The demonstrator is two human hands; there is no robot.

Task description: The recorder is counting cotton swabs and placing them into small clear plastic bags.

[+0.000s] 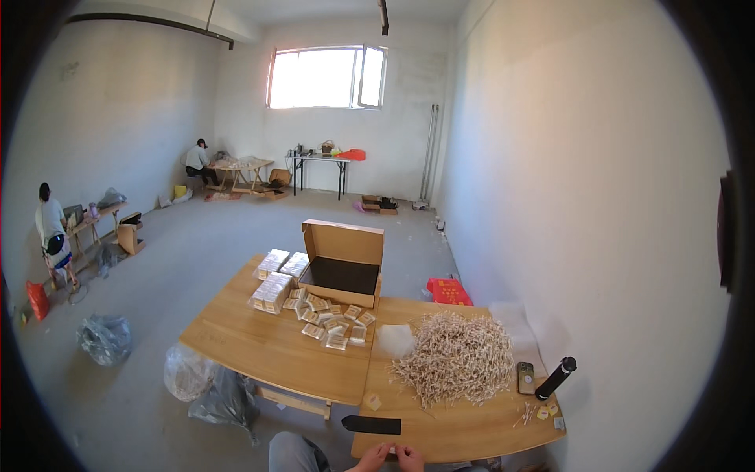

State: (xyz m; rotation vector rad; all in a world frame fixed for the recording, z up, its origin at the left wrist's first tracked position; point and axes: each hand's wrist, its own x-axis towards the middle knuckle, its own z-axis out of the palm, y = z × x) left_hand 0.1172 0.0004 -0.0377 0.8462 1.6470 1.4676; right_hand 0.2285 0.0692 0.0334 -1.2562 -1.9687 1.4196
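Low at the front edge of the wooden table (464, 448), my left hand (373, 457) and my right hand (409, 459) are close together with fingertips pinched. A tiny pale thing shows between them, too small to name. Just beyond my hands lies a flat black strip (376, 425) with one pointed end. Farther off spreads a large heap of thin white sticks (456, 358) that look like cotton swabs. A translucent white sheet or bag (395, 340) touches the heap's left side. Several small clear packs (336, 326) lie loose on the left tabletop.
An open cardboard box (343, 271) and stacked wrapped packs (271, 293) stand at the back. A phone (525, 377) and black bottle (556, 377) stand right, near the wall. Plastic bags (224, 405) lie on the floor at left. Two people (53, 224) work farther away.
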